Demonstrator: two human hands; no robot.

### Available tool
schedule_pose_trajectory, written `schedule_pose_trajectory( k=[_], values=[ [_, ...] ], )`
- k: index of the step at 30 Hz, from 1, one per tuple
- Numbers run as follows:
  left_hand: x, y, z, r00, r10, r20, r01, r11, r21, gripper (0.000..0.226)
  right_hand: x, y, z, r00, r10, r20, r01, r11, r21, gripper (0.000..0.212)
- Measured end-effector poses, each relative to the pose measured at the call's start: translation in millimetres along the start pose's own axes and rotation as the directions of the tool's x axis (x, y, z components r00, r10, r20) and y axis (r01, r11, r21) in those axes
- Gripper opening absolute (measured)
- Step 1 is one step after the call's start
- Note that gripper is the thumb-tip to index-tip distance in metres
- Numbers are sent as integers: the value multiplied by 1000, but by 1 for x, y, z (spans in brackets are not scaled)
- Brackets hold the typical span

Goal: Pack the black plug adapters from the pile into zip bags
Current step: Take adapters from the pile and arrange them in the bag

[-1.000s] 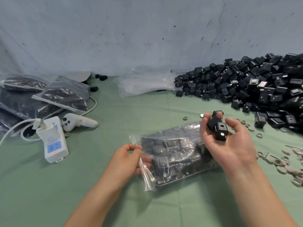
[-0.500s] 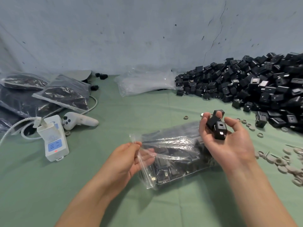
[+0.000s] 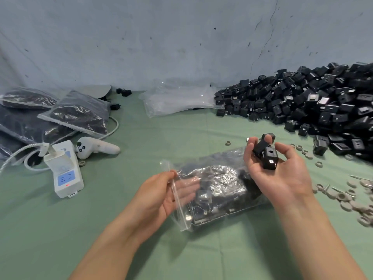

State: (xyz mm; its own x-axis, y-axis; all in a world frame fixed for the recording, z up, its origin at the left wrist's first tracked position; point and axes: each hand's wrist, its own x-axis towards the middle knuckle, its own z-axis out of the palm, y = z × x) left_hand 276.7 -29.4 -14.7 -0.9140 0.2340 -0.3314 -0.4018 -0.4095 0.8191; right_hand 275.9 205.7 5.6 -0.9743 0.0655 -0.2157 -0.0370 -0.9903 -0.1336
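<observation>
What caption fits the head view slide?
Left hand pinches the half-full zip bag; right hand cups black plug adapters near the pile.

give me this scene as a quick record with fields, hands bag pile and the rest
left hand: pinches mouth of clear plastic zip bag
right hand: palm up, holds several black plug adapters
bag: on green cloth, partly filled with adapters
pile: black adapters heaped at right rear
left side: filled zip bags, white handheld controller, white power strip

We see a clear zip bag (image 3: 218, 178), mouth open to the left, lying part-filled with black plug adapters (image 3: 203, 196). A few adapters (image 3: 265, 156) rest in our right hand (image 3: 282, 178); the big pile (image 3: 302, 104) lies far right.
</observation>
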Motion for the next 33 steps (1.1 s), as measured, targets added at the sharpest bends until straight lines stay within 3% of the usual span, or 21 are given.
schedule_pose_trajectory(
  k=[6,9,11,13,15,16,19,22,24,26,28,30,33],
  values=[
    [0,5,0,993,-67,95,77,993,-95,12,-1,2,2,1000,-4,-9,4,1000,1,20],
    [0,8,-4,999,-19,-30,19,1000,2,8,-1,2,4,1000,-9,0,9,1000,-14,21],
    [1,9,-5,971,131,-200,-96,980,175,10,-1,4,6,1000,-20,3,20,999,-31,21],
    [2,9,-8,832,437,-343,-254,848,465,10,-1,8,10,1000,-26,-4,25,999,-46,23],
    [-1,10,-8,652,705,-277,-388,625,677,11,1,14,15,1000,-16,0,16,996,-91,27],
    [-3,10,-6,612,761,-214,-453,560,694,9,1,18,17,1000,3,12,-1,992,-127,29],
    [-11,8,10,658,752,-48,-600,562,569,9,-1,34,21,993,82,90,-37,908,-417,26],
    [-14,4,22,720,692,46,-621,614,488,13,-6,53,21,965,127,229,128,536,-835,33],
    [-14,3,24,753,654,72,-607,648,460,15,-8,65,19,929,194,316,242,329,-913,30],
    [-14,4,23,782,619,81,-579,671,464,21,-9,74,17,906,210,368,328,202,-923,25],
    [-15,6,23,811,575,107,-557,703,443,29,-8,80,16,892,212,399,377,139,-916,23],
    [-17,9,19,829,535,164,-548,719,428,32,-10,85,15,878,240,414,389,147,-909,25],
    [-17,14,9,851,504,149,-512,733,447,21,-12,83,18,885,235,402,379,140,-915,50]
  ],
)
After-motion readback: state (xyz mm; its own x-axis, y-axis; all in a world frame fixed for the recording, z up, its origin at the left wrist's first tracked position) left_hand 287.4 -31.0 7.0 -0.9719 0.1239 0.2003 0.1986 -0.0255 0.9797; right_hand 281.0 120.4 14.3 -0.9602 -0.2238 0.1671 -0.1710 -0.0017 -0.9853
